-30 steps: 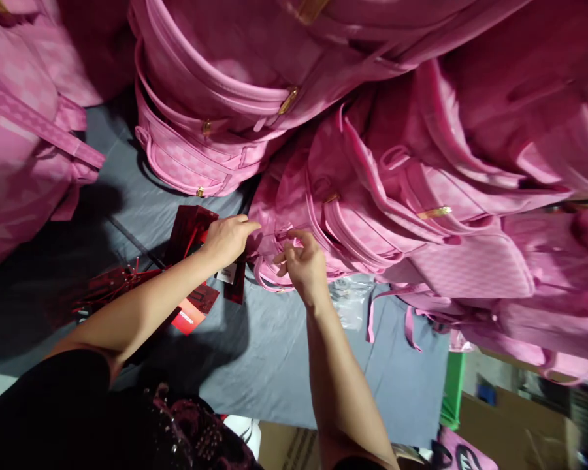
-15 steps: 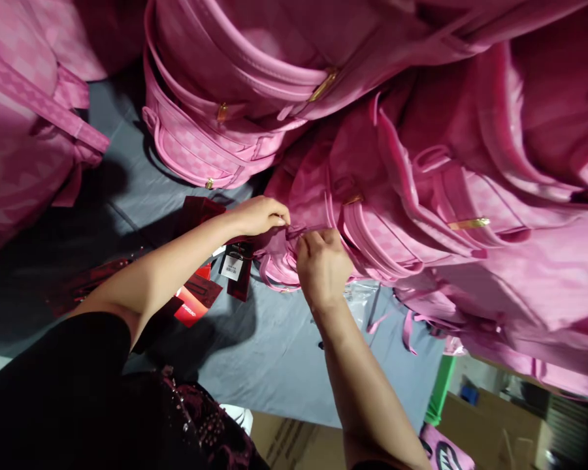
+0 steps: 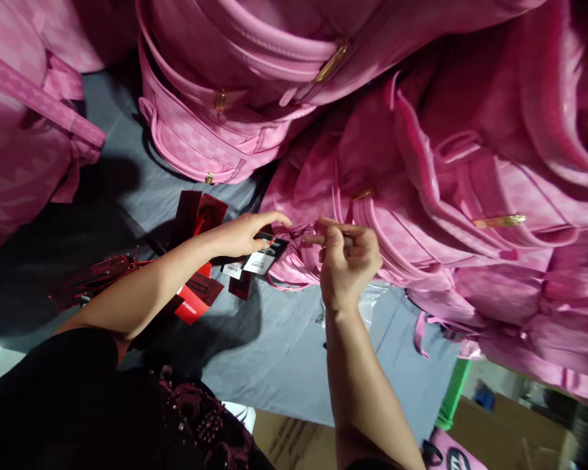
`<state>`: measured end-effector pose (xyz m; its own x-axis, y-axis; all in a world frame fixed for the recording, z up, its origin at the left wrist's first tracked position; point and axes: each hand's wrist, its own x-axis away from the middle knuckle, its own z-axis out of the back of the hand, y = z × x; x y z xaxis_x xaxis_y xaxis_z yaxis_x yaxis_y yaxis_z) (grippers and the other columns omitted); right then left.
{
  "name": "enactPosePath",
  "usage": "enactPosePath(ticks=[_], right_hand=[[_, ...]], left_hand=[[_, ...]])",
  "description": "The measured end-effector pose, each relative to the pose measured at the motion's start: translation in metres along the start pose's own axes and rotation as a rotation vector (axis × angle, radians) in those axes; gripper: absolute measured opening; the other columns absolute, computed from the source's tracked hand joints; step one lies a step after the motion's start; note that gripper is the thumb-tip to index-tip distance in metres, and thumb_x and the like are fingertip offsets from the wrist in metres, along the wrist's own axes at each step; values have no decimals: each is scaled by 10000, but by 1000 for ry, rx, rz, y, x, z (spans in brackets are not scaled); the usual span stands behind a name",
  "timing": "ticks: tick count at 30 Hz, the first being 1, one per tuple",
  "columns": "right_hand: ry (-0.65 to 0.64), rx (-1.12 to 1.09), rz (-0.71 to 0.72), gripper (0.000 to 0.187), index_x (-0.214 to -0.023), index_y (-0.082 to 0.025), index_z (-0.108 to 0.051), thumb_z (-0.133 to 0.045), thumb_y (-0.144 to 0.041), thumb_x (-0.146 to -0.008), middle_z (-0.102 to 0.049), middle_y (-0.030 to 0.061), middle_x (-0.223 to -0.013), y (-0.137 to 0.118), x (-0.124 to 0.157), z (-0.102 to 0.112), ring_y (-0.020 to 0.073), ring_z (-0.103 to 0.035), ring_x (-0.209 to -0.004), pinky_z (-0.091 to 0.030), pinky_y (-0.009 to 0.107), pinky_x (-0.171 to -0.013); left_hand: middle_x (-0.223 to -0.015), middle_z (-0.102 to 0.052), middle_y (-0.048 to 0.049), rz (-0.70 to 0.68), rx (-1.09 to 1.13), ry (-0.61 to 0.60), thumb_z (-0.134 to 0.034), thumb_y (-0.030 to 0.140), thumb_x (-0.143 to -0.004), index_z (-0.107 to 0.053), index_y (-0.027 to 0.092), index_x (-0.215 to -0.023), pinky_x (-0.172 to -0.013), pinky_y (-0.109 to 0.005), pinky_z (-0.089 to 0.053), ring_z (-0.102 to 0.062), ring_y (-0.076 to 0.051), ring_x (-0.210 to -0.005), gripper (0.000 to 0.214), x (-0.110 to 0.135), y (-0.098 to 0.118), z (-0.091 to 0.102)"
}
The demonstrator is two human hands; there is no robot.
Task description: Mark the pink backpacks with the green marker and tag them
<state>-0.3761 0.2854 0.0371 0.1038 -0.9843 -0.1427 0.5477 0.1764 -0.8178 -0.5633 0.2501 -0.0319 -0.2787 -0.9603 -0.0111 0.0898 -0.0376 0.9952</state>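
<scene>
My left hand (image 3: 247,235) is closed at a black and white hang tag (image 3: 261,262), its index finger reaching toward a pink checkered backpack (image 3: 318,186). The tag hangs tilted in front of the backpack's lower left side. Just to the right, my right hand (image 3: 351,261) is raised, palm partly toward me, with thumb and fingers pinched together. Whatever thin thing may lie between those fingertips is too small to make out. Beneath my left forearm, red and dark tags (image 3: 193,307) lie scattered on the grey table cover (image 3: 274,352).
Another pink backpack (image 3: 196,137) stands behind my left hand, and one more (image 3: 19,130) is at the far left. Several more pink bags crowd the right side. Clear plastic (image 3: 370,297) lies beside my right wrist. A green post (image 3: 453,395) and cardboard (image 3: 289,437) show below the table.
A black and white tag has come into sight at my left fingers. My right hand has moved right, away from the left, and turned over. The view has shifted slightly.
</scene>
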Motion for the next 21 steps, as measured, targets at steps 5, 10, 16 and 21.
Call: enactPosePath(ticks=[5,10,16,21], right_hand=[[-81,-242,11,199,-900,-219,-508,-641,-364,-924,-747,29,-859,5,-6,0,142,-696,-584,-384,206,-426],[-188,-92,102,97,-933,-210,-618,-596,-303,-950,-707,-8,-769,6,-11,3,113,-634,-511,-473,243,-503],[-370,155,171,179,-970,-196,-713,-545,-255,-953,-673,5,-756,-1,-20,11,133,-641,-634,-533,302,-681],[-463,9,-31,261,-913,-190,-717,-636,-439,-906,-710,31,-758,-5,-28,15,148,-656,-623,-527,276,-573]], left_hand=[[-946,-750,-3,-192,43,322,-656,126,-862,-714,168,-973,-844,-231,-513,-693,-122,-889,132,-6,-13,-12],[-1043,-742,-38,-407,-320,621,-618,247,-930,-753,211,-920,-894,-320,-498,-673,-151,-941,140,-15,-23,-24],[-1090,-747,-7,-393,-497,566,-579,312,-957,-765,271,-916,-942,-388,-461,-645,-185,-1024,195,-17,-4,-28],[-862,-762,-15,-216,273,411,-698,308,-873,-726,179,-997,-726,-228,-527,-698,-116,-777,181,-29,0,-37]])
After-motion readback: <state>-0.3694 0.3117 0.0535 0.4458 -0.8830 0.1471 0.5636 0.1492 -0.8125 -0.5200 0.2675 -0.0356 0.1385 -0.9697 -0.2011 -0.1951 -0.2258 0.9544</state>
